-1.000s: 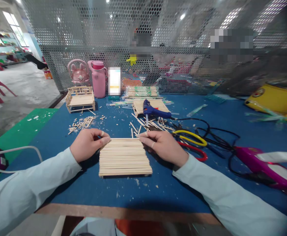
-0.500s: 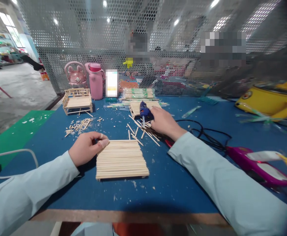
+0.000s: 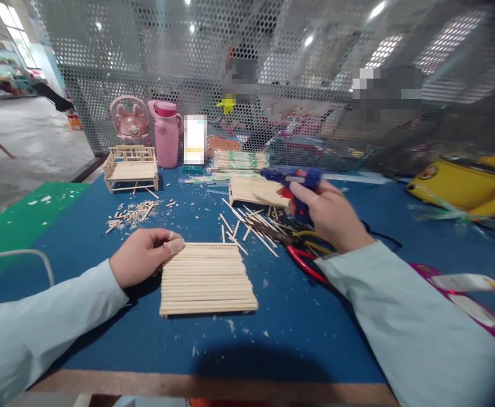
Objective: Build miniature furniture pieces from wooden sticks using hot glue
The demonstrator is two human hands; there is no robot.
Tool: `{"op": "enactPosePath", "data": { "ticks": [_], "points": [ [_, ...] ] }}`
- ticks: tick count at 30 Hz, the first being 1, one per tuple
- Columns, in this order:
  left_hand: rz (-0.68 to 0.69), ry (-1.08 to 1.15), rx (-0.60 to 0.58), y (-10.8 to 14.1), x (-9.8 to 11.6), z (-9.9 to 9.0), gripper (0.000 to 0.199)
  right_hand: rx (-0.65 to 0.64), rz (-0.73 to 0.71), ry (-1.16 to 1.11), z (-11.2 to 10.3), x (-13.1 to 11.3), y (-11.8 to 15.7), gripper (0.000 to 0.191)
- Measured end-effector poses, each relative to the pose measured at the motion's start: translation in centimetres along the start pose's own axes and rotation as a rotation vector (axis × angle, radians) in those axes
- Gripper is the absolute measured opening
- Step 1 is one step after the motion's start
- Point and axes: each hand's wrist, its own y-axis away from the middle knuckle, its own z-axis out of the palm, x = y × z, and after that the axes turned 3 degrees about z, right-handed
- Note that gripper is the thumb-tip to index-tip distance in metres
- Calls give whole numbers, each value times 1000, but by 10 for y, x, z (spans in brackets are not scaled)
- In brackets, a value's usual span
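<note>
Facing a perforated screen (image 3: pixel 163 62), blue tabletop (image 3: pixel 133 345).

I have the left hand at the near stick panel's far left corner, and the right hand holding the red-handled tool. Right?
No, the right hand holds the blue glue gun; the red-handled tool lies on the table. The head view shows it. The left hand is at the near stick panel's far left corner.

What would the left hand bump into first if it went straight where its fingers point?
The flat, pale panel of wooden sticks. The left hand's fingertips are right at its far left corner, though whether they'd slide over it is unclear.
</note>
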Motion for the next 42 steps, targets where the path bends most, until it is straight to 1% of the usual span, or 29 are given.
{"op": "enactPosePath", "data": {
  "ticks": [2, 3, 5, 7, 9, 12, 16, 21, 29, 37, 42],
  "points": [
    [-21, 49, 13, -1, 1, 0, 33, -85, 25, 30, -13, -9, 16, 38],
    [-41, 81, 24, -1, 1, 0, 31, -102, 16, 73, -19, -13, 24, 40],
    [-99, 152, 28, -3, 2, -2, 30, -131, -15, 166, -29, -18, 37, 46],
    [-160, 213, 11, -5, 1, -3, 31, -177, -81, 261, -36, -20, 44, 51],
    [-198, 252, -8, -7, 1, -5, 32, -226, -170, 338, -38, -20, 47, 52],
    [-210, 272, -11, -8, 0, -6, 31, -287, -286, 424, -35, -22, 49, 48],
    [-201, 281, -1, -8, 0, -5, 29, -354, -375, 483, -28, -26, 50, 43],
    [-192, 265, -3, -7, 0, -6, 31, -339, -443, 525, -22, -29, 53, 44],
    [-186, 271, 4, -7, 1, -5, 39, -357, -545, 512, -17, -26, 52, 41],
    [-192, 284, 7, -7, 3, -5, 38, -351, -566, 504, -15, -24, 51, 38],
    [-183, 275, 11, -7, 2, -5, 35, -371, -509, 490, -16, -26, 52, 36]
  ]
}}
